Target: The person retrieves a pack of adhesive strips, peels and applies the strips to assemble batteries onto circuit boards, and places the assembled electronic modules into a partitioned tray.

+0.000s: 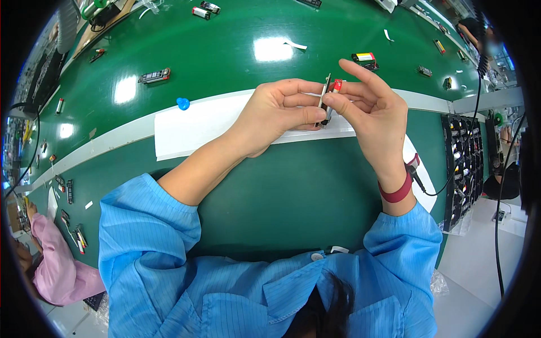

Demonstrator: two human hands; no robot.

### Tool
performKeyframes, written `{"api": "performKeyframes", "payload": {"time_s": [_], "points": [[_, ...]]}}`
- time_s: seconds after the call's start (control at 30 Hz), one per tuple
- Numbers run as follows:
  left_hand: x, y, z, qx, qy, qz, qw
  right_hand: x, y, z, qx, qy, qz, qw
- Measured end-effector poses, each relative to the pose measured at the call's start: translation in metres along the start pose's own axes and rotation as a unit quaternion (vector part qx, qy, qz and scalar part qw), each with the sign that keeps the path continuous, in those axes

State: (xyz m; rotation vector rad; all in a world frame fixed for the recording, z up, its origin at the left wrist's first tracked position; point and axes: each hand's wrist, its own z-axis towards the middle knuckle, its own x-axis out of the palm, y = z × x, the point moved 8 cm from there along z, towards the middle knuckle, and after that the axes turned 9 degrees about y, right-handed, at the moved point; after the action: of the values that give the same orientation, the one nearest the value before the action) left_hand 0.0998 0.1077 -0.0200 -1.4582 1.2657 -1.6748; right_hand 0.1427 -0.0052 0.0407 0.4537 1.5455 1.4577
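Observation:
Between my two hands, above a white sheet (194, 132), is a small circuit board (324, 93) standing on edge. A slim battery cell with a red end (337, 85) lies against it. My left hand (282, 110) pinches the board from the left, its thumb near the lower end. From the right, the thumb and fingers of my right hand (372, 110) close on the battery's side, with the index finger raised. Fingers hide much of both parts, and how they are joined cannot be made out. A dark red wrist strap (398, 190) with a black cord sits on my right wrist.
A blue rubbery piece (182, 103) lies by the sheet's left end. Beyond a pale rail, boards with batteries (155, 76) lie scattered on the green table (225, 56). A black rack (465, 163) filled with parts stands at right. A pink-sleeved co-worker (59, 259) sits at left.

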Motion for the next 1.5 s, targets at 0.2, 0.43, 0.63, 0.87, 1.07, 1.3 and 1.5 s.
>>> {"api": "performKeyframes", "payload": {"time_s": [0.2,0.43,0.63,0.87,1.07,1.3,1.5], "points": [[-0.001,0.001,-0.002,-0.006,0.01,0.013,1.0,0.001,-0.003,0.0,-0.021,-0.022,0.042,0.999],[-0.002,0.002,-0.006,-0.013,0.003,0.011,1.0,0.005,-0.004,0.0,0.007,-0.009,0.05,0.999],[0.006,0.002,-0.008,0.009,0.005,0.037,0.999,0.005,-0.004,0.001,-0.011,-0.019,0.031,0.999],[0.016,0.003,-0.008,-0.025,0.049,0.064,0.996,-0.001,-0.033,0.011,0.08,0.012,0.22,0.972],[0.02,0.016,-0.011,-0.114,0.101,-0.041,0.987,0.007,-0.028,0.012,0.046,0.054,0.212,0.975],[0.03,-0.064,-0.009,0.24,-0.114,0.534,0.803,-0.035,-0.047,0.038,-0.002,-0.103,0.131,0.986],[0.098,-0.081,0.099,0.373,-0.013,0.602,0.706,-0.086,-0.087,0.062,-0.22,-0.156,-0.297,0.916]]}}
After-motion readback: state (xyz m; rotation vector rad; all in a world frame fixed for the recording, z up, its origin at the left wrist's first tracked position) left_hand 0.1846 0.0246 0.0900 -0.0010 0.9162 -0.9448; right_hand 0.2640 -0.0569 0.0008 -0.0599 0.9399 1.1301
